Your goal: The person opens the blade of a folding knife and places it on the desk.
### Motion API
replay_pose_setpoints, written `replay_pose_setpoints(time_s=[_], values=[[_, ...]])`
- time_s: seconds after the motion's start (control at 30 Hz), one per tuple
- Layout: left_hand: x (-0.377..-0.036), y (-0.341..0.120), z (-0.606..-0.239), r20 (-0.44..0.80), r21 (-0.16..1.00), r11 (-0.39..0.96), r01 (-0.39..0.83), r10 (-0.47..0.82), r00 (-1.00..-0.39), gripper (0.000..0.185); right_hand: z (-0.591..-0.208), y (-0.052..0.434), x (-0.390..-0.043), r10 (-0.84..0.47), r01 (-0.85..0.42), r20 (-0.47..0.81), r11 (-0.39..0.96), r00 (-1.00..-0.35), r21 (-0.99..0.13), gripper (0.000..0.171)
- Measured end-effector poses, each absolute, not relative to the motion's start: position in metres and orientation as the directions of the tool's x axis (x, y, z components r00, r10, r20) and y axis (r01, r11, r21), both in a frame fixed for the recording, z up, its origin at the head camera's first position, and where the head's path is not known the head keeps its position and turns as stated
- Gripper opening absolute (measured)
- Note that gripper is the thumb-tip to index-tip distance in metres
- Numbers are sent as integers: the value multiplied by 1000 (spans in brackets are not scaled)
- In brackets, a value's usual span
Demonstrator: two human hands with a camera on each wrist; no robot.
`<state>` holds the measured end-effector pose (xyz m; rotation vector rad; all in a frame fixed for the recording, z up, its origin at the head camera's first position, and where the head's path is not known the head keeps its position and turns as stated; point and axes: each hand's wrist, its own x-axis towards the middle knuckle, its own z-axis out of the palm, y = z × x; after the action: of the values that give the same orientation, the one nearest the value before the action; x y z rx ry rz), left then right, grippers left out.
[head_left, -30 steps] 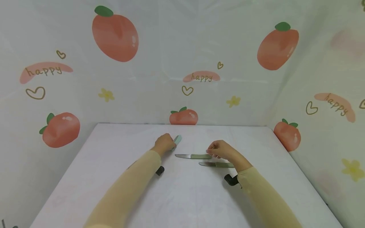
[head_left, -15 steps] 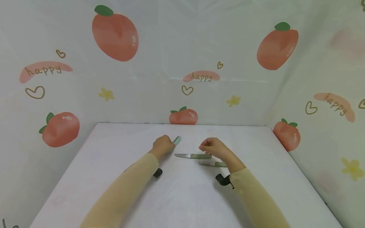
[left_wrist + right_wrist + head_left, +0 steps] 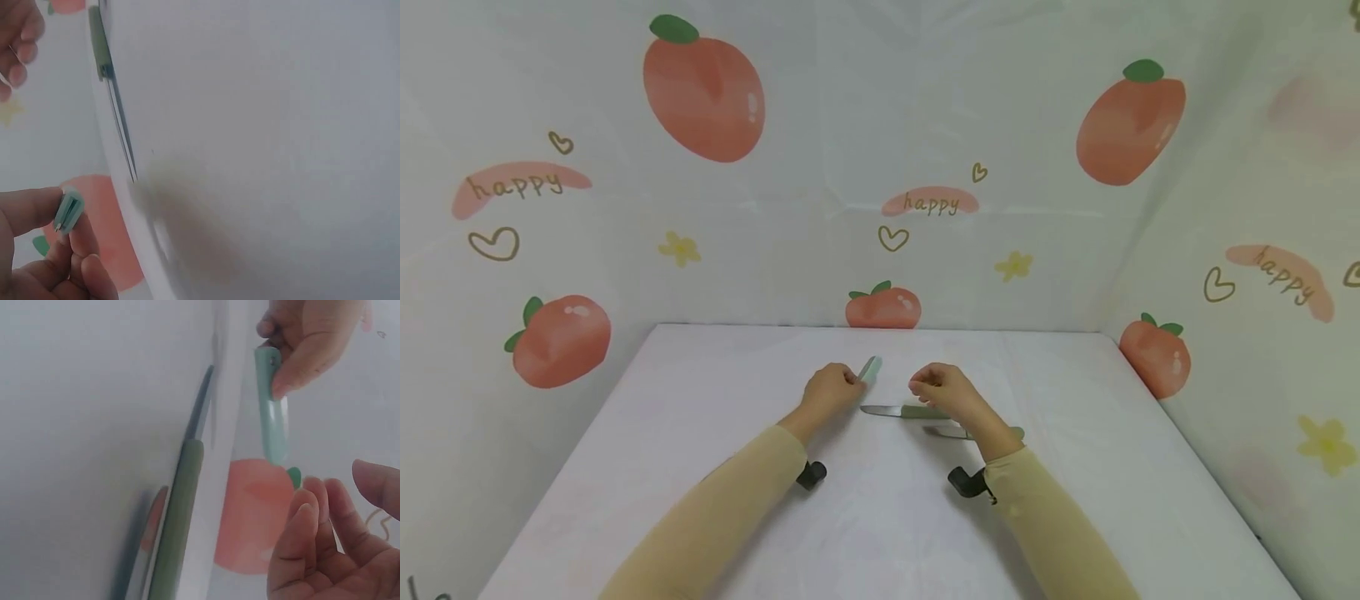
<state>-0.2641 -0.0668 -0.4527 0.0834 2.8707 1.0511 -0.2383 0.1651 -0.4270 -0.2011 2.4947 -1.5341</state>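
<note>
My left hand (image 3: 848, 380) pinches a pale green knife sheath (image 3: 869, 367) just above the white table (image 3: 700, 433); in the left wrist view its hollow end (image 3: 67, 211) shows between thumb and fingers. My right hand (image 3: 921, 385) hovers a little to the right of the sheath with loosely curved fingers (image 3: 312, 531) and holds nothing. Below it a green-handled knife (image 3: 901, 411) lies flat, blade pointing left. A second similar knife (image 3: 958, 432) lies just behind, partly hidden by my right wrist. The right wrist view shows the sheath (image 3: 272, 412) and the knife handle (image 3: 178, 525).
Walls covered in a peach-print cloth (image 3: 703, 92) close in the table at the back, left and right. Bare white tabletop stretches to the left, the right and toward me.
My right hand has moved left, away from the knife handles and toward the sheath. The left hand has kept hold of the sheath almost in place.
</note>
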Motion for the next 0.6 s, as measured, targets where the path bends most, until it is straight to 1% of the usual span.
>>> replay_pose_setpoints(time_s=[0.17,0.3,0.5,0.6], values=[[-253,-64,-452,-29,681,731,41,82,-996,21,-434,158,-239,-187,-5,-80,418,-979,-908,18],[-245,-62,-452,-5,722,690,53,83,-997,19,-439,154,-238,-167,-37,-33,399,-985,-916,18],[-233,-57,-451,53,760,638,124,129,-990,18,-444,146,-237,-154,-58,6,332,-988,-941,20],[-227,-54,-449,63,770,621,144,151,-987,19,-445,142,-236,-159,-69,17,326,-987,-943,24]])
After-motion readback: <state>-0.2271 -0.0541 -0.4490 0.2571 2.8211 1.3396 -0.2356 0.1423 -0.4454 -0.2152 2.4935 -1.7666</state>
